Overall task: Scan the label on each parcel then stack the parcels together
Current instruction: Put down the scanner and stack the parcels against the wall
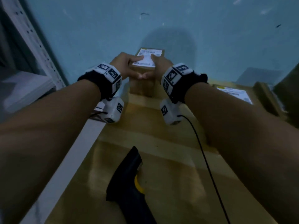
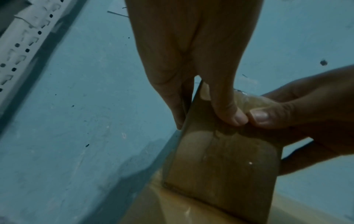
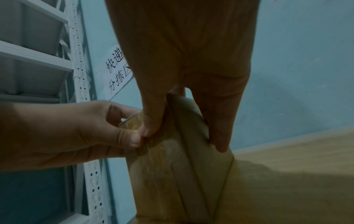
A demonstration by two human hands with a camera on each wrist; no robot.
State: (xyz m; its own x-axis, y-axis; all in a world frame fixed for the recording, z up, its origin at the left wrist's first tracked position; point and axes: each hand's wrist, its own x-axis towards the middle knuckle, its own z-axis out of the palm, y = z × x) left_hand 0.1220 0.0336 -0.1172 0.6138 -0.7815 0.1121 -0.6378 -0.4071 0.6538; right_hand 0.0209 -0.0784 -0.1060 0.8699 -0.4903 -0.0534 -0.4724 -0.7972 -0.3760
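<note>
Both hands grip the same small parcel (image 1: pixel 143 73) from either side. I see my left hand (image 1: pixel 125 66) on its left edge, fingers over the top and reaching onto the white label (image 1: pixel 146 59), thumb down the near face. My right hand (image 1: pixel 159 65) mirrors it on the right edge. The two thumb tips touch at the middle of the near face; the left wrist view shows this, with the left thumb (image 2: pixel 228 106) meeting the right thumb (image 2: pixel 268 116) on the cardboard.

That small parcel stands on the far end of a large flat box (image 1: pixel 150 159), which fills the nearer part of the head view. Whether its base rests fully on the box I cannot tell from the blurred frames. A black scanner (image 1: pixel 129 183) with a yellow trigger lies on the large box near me, well apart from my hands. Another parcel (image 1: pixel 234 96) with its own label lies to the right, beside the large box.

White perforated shelving (image 3: pixel 80 63) stands at the left against a blue wall (image 1: pixel 161 26), and a paper sign (image 3: pixel 118 71) with printed characters hangs on that wall.
</note>
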